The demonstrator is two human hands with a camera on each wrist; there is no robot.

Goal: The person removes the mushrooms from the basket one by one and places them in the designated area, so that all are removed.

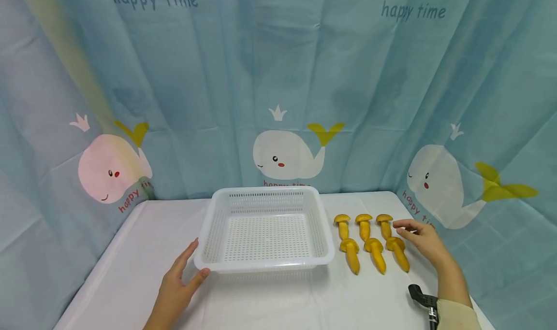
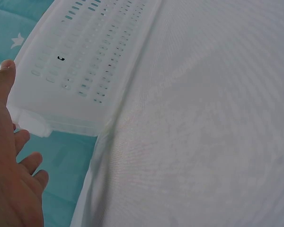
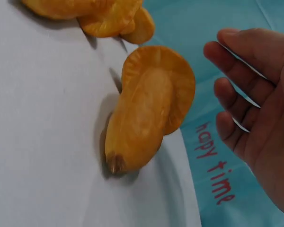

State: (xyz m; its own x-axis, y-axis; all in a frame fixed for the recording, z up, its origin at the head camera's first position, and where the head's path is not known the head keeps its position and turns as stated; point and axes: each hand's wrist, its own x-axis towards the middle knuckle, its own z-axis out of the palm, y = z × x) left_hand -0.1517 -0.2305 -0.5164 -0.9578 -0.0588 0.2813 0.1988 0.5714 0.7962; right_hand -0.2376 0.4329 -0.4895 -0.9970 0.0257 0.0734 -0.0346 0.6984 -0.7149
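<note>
A white plastic basket point(image 1: 265, 267) with slotted walls and bottom stands mid-table, nothing in it. My left hand point(image 1: 176, 284) is at its front left corner, fingers extended along the left side and thumb at the front rim; whether they touch it I cannot tell. Right of the basket lie several yellow mushrooms point(image 1: 376, 255) in two rows, caps toward the back. My right hand point(image 1: 422, 240) hovers beside the rightmost back mushroom point(image 1: 385, 227), fingers loosely bent and holding nothing. In the right wrist view, a gap separates the fingers from the closest mushroom point(image 3: 142, 111).
A white cloth point(image 1: 270, 306) covers the table. Behind it and on both sides hangs a blue curtain point(image 1: 209, 78) printed with whales. Next to my right sleeve point(image 1: 457, 314) is a black device on a stick point(image 1: 422, 298), near the front right.
</note>
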